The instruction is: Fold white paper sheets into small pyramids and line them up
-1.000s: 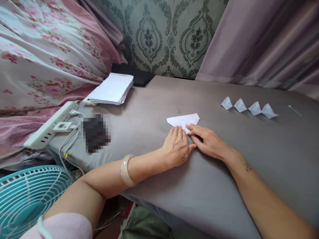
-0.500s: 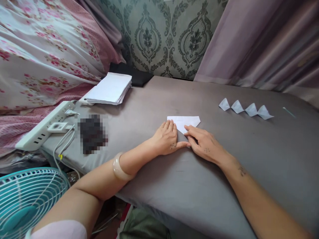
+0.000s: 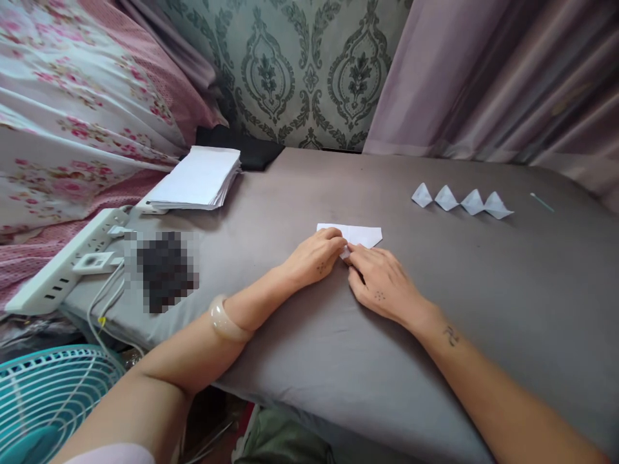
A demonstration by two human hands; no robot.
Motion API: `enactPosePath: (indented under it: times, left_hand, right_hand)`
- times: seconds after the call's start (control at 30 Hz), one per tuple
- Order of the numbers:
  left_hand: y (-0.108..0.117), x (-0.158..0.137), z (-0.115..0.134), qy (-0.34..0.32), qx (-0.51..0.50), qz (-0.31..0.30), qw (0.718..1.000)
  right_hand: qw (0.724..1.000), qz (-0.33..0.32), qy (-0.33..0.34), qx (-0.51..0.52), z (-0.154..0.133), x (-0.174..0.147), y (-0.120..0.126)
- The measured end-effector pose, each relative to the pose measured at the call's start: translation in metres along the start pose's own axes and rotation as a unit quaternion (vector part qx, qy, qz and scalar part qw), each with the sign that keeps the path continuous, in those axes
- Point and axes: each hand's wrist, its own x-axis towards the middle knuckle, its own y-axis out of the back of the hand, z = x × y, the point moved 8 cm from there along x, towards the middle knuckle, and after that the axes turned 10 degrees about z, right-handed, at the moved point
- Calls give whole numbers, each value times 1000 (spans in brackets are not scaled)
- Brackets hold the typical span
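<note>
A folded white paper (image 3: pixel 362 234) lies on the grey cloth-covered surface (image 3: pixel 309 348), its long straight edge facing away from me. My left hand (image 3: pixel 316 258), with a pale bangle on the forearm, has its fingers curled over the paper's near left part. Opposite it, my right hand (image 3: pixel 384 280) is closed at the paper's near point, fingertips close to those of the left. A small bit of the near corner shows between the two hands. The thumbs and the exact grip are partly hidden.
Several folded paper pieces (image 3: pixel 447 198) stand in a row at the right, near a cotton swab (image 3: pixel 542 202). A paper stack (image 3: pixel 193 177) lies at the back left. Beside it are a power strip (image 3: pixel 68 261), a blurred dark object (image 3: pixel 167 270) and a fan (image 3: pixel 53 399).
My left hand has gone from lying flat on the paper to curling its fingers at the near corner. The right fingers have moved in beside them. The view has shifted slightly right.
</note>
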Motion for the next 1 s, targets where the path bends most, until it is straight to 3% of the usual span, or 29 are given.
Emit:
enactPosePath:
  times: [0.13,0.33,0.47,0.73,0.83,0.93,1.0]
  left_hand:
    - [-12,0,-1,16,8,-2,1000]
    - [-14,0,3,32,32,-5,999]
    - [-14,0,5,30,47,-20,998]
    - [-15,-3,9,18,66,-31,997]
    - [-17,-4,11,8,83,-30,996]
    - [-20,-4,14,3,106,-35,994]
    - [-21,-4,16,8,117,-40,992]
  right_hand:
    - [1000,1,-7,30,3,2,2]
    - [987,45,-99,121,35,2,4]
    - [982,63,-96,150,44,0,2]
    - [981,97,-167,21,90,5,10]
    - [986,88,-143,-7,94,26,9]
    - [992,72,-103,30,89,49,-5]
    - [991,65,-112,44,90,58,-16]
